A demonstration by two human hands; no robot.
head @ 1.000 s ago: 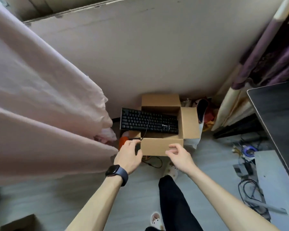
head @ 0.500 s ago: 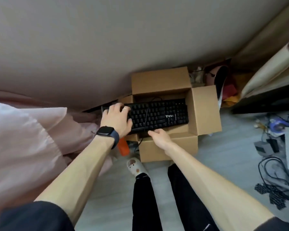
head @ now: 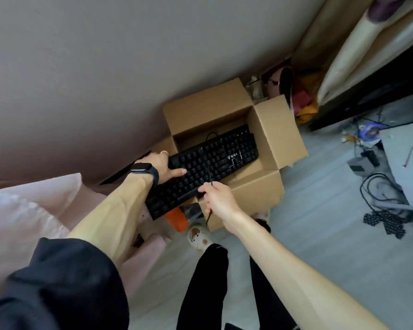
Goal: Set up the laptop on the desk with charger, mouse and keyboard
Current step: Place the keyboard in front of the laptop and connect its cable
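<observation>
A black keyboard (head: 208, 167) lies tilted across the open cardboard box (head: 274, 132) on the floor, its left end sticking out past the box. My left hand (head: 163, 166), with a dark watch on the wrist, grips the keyboard's far left edge, thumb on the keys. My right hand (head: 218, 198) is at the keyboard's near edge and pinches its thin black cable (head: 209, 172), which runs over the keys and hangs down below the hand. No laptop, charger or mouse can be made out.
A grey wall rises behind the box. Pink bedding (head: 29, 215) lies on the left. An orange item (head: 175, 219) sits by the box's near corner. Loose cables (head: 382, 198) and small devices lie on the floor at right, beside a dark desk edge (head: 367, 91).
The keyboard has come up at its left end and swung toward me. My left hand shifted to its far edge. My right hand took hold of the cable.
</observation>
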